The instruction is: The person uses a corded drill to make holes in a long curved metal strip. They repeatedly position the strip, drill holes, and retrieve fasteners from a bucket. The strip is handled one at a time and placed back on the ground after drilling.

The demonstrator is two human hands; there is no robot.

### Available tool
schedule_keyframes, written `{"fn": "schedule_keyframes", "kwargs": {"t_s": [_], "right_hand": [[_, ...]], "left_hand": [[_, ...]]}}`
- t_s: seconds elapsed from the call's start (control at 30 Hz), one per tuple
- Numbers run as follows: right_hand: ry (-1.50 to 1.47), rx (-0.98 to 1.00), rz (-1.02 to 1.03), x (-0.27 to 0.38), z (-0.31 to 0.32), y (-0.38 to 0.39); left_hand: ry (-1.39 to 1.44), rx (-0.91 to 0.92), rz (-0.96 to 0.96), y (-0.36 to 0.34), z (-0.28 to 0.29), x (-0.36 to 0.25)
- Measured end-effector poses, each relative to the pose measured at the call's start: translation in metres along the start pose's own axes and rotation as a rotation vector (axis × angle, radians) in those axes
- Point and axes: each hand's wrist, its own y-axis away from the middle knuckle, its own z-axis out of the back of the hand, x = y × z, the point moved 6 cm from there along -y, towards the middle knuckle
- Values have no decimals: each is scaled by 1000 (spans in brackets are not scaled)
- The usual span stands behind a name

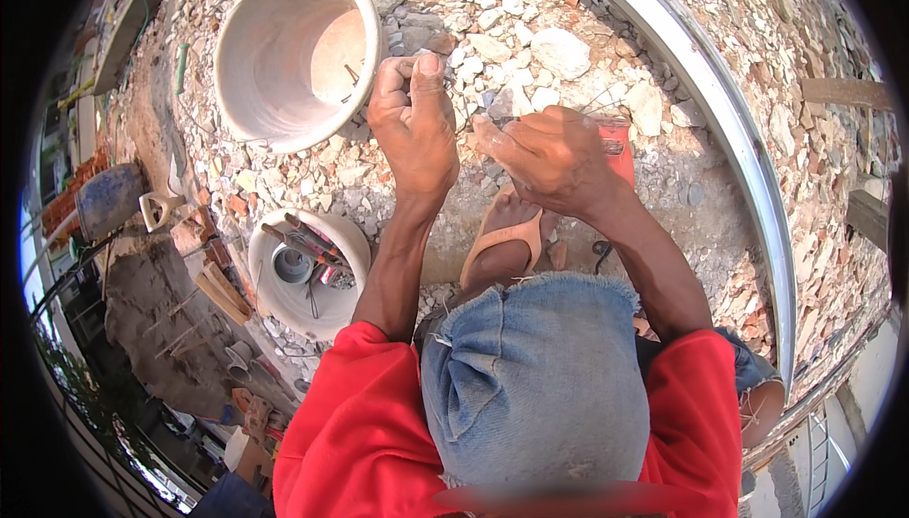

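My left hand [414, 130] is held up beside the rim of a large whitish bucket [237, 92], its fingers curled and the thumb pressed against them. Whatever it grips is hidden. To its right, my right hand [554, 153] is also closed, thumb and forefinger pinched over a small dark bit too fine to name. Thin wire-like strands [606, 99] show just past its knuckles; I cannot tell whether they are in the hand. Partly behind that wrist lies a red object [620, 151]. A few thin pieces lean inside the large bucket.
A smaller white bucket [268, 286] by my left forearm holds pliers-like tools, a round tin and small metal bits. Broken rubble [492, 21] covers the ground. A long metal channel [729, 120] curves along the right. My sandalled foot [507, 234] is below my hands.
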Motion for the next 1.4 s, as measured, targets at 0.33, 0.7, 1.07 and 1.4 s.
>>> {"fn": "schedule_keyframes", "kwargs": {"t_s": [0.33, 0.7, 1.07, 1.4], "right_hand": [[171, 88, 11, -32, 27, -7], [551, 69, 143, -79, 135, -32], [733, -244, -790, -140, 260, 5], [-128, 426, -639, -26, -46, 70]], "left_hand": [[-196, 192, 257, 43, 27, -20], [-983, -166, -72, -86, 191, -82], [-212, 241, 156, -86, 94, -61], [118, 154, 772, 68, 3, 94]]}}
